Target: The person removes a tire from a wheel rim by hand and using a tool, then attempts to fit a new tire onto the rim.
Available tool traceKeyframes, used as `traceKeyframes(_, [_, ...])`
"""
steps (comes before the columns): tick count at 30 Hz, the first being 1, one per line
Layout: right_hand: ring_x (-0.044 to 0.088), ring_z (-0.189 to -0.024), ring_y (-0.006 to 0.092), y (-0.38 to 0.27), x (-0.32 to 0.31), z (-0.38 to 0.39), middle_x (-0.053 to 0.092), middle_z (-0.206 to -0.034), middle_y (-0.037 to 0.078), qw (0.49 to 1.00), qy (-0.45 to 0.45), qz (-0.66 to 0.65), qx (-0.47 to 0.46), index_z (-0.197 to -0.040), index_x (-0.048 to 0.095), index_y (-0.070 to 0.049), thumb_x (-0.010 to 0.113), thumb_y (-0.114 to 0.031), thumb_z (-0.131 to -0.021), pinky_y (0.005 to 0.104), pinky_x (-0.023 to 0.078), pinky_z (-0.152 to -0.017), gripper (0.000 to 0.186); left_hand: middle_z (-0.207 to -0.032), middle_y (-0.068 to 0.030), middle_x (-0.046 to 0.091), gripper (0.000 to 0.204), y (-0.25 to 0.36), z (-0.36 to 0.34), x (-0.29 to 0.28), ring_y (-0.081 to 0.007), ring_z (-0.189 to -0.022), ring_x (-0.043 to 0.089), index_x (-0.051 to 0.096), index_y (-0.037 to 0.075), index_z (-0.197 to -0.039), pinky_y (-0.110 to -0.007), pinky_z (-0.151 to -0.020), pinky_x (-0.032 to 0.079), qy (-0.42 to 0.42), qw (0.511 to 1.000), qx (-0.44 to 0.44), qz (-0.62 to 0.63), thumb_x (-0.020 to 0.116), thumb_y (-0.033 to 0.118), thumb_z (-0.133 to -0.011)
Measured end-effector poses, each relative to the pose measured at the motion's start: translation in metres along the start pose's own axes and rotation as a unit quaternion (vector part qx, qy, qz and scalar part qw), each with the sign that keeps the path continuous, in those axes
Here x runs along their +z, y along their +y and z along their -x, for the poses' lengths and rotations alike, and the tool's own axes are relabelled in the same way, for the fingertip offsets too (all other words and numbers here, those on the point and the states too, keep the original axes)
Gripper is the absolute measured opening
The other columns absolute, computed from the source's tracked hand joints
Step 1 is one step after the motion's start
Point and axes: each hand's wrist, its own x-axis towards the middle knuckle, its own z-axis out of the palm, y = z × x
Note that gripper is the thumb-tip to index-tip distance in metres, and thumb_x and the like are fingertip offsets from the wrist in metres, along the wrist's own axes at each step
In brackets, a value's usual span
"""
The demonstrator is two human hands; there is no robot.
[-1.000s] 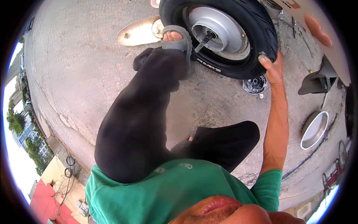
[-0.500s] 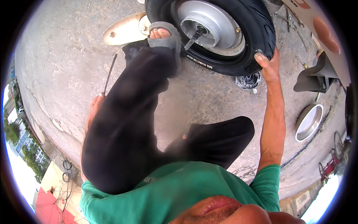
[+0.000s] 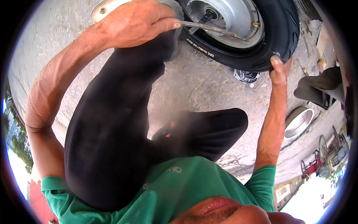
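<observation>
A black tyre (image 3: 285, 33) with a silver wheel hub (image 3: 238, 16) inside it leans at the top of the view. My right hand (image 3: 279, 71) grips the tyre's lower right edge, thumb on the sidewall and the fingers hidden behind the tread. In my left hand (image 3: 138, 24) is a thin metal tyre lever (image 3: 220, 30), closed between thumb and fingers. It reaches rightward across the hub, its tip close to the rim's lower edge; contact cannot be made out. From the hub's centre sticks out a dark axle (image 3: 207, 18).
A round finned metal part (image 3: 247, 76) lies below the tyre. To the right are a bent dark panel (image 3: 317, 87), a metal bowl-like ring (image 3: 299, 122) and scattered tools (image 3: 307, 39). A pale oval plate (image 3: 106, 9) lies at upper left, beside my left arm.
My left hand has come up from beside my left leg, bringing the tyre lever across to the wheel. My right hand still holds the tyre; the view has shifted slightly.
</observation>
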Motion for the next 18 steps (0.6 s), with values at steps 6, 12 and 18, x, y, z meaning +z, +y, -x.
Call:
traceKeyframes(6, [0.058,-0.12,0.0212,0.008,-0.007,-0.003,0.058,-0.133,0.013,1.0,-0.022,-0.007,-0.006,-0.142,0.046,0.006,0.082,-0.025,-0.069,0.0338,0.042,-0.106,0.086,-0.087,-0.0225,0.068,0.039,0.015,-0.024,-0.018,-0.0414,-0.09,0.066,0.068,0.002,-0.085,-0.051,-0.081,0.051,-0.096,0.993,-0.048,0.044,0.053,0.035,-0.1])
traceKeyframes(12, [0.055,-0.124,0.0228,0.004,-0.004,0.001,0.056,-0.137,0.013,1.0,0.009,0.013,0.0,-0.144,0.044,0.005,0.08,-0.03,-0.069,0.0354,0.039,-0.109,0.09,-0.089,-0.0228,0.067,0.037,0.025,-0.035,-0.024,-0.0423,-0.092,0.065,0.068,0.0,-0.087,-0.051,-0.084,0.051,-0.123,0.992,-0.003,0.021,0.054,0.032,-0.099])
traceKeyframes(18, [0.053,-0.127,0.0245,0.0,-0.001,0.0,0.054,-0.14,0.013,0.999,0.003,0.041,-0.002,-0.146,0.041,0.005,0.075,-0.031,-0.07,0.0367,0.037,-0.112,0.09,-0.092,-0.0246,0.068,0.039,0.018,-0.036,-0.012,-0.043,-0.094,0.066,0.069,-0.002,-0.089,-0.052,-0.085,0.051,-0.143,0.988,-0.055,-0.003,0.053,0.032,-0.099])
